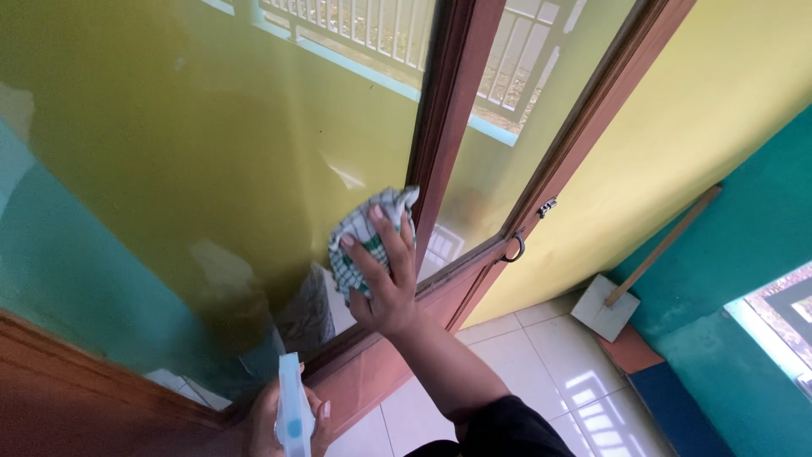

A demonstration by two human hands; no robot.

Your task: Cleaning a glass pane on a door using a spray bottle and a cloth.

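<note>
Glass pane — right hand presses checked cloth beside wooden frame; left hand grasps spray bottle.

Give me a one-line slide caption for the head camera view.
Right hand presses a checked cloth on a wood-framed glass door; left hand holds a spray bottle.
</note>
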